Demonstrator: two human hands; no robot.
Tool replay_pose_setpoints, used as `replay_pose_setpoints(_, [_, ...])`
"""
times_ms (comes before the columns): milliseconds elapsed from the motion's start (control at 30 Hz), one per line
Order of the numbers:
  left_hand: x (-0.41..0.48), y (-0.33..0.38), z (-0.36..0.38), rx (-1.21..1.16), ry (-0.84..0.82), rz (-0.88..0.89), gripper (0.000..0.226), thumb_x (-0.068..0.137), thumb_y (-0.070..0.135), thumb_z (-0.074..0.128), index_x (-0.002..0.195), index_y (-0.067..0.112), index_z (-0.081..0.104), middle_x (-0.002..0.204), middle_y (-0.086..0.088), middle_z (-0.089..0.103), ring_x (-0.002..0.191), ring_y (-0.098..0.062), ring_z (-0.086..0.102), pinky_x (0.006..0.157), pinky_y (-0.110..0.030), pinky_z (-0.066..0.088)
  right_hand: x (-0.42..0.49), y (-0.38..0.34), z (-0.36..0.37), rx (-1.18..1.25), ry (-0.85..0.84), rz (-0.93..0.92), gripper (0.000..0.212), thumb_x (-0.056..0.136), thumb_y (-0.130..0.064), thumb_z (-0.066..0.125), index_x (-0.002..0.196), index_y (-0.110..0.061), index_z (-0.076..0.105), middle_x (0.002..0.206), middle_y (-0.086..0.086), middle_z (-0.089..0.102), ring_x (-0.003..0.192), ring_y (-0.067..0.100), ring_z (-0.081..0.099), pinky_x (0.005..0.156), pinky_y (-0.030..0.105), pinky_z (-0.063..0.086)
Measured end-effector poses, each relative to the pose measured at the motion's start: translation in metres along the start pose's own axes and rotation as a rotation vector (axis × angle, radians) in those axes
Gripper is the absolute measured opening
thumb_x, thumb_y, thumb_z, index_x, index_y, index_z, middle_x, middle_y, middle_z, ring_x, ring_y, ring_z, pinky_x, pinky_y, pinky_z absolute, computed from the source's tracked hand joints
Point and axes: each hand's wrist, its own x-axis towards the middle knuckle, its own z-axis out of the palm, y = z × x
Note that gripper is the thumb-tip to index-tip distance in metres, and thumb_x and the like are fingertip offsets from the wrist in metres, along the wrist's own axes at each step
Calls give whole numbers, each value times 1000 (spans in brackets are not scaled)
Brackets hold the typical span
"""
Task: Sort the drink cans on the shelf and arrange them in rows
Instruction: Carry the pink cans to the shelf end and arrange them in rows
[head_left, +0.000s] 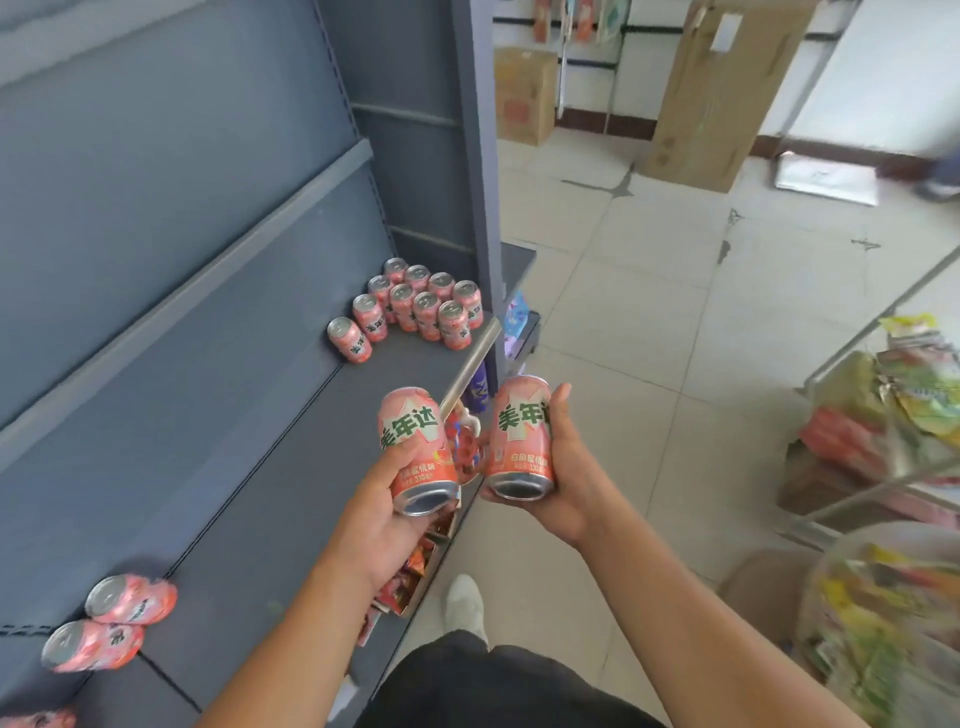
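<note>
The main risk is at the far end of the shelf (291, 415) — a careless set-down of either can could knock the upright group of cans (423, 304) standing in rows there, and a toppled can would roll toward the front lip. Two loose cans (111, 623) lie on their sides at the near left end, still unsorted. The left hand (389, 514) is wrapped around one pink can (415, 449), bottom toward the camera; the right hand (563, 467) grips a second can (519, 439) the same way — both carried just off the shelf edge.
</note>
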Motion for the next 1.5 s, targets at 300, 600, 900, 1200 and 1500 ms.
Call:
replay_pose_setpoints(300, [82,31,35,153,-89,18,96,41,34,94,126,8,58,113,-19,67,94,-27,67,84,-40,53,54,-60,-2,-55,61,-68,72,69,-41,72,130,-9,52,80,9,75,68,23,72,76,47,57])
replay_pose_setpoints(600, [184,88,47,205,-85,-6,83,49,30,88,124,11,57,106,-17,71,94,-31,68,95,-49,48,157,-134,32,-141,82,-47,34,88,-31,65,115,-10,60,87,9,75,74,21,72,72,39,58])
replay_pose_setpoints(900, [247,136,64,246,29,93,52,66,14,82,114,17,61,94,-4,75,82,-17,72,68,-29,57,253,-182,55,-351,66,0,26,91,-7,59,117,-7,58,89,8,72,76,20,66,64,31,55])
replay_pose_setpoints(1200, [308,158,92,114,422,122,50,64,38,75,111,23,63,93,-1,77,84,-18,74,71,-32,56,368,-229,76,-605,-155,187,38,81,-12,70,118,-11,60,112,18,71,100,32,69,88,43,57])
replay_pose_setpoints(1500, [329,164,80,-38,759,173,43,82,18,76,119,26,57,109,-1,72,97,-19,70,82,-37,56,440,-232,116,-906,-226,276,48,76,-37,79,118,-26,60,105,5,73,96,24,72,89,45,58])
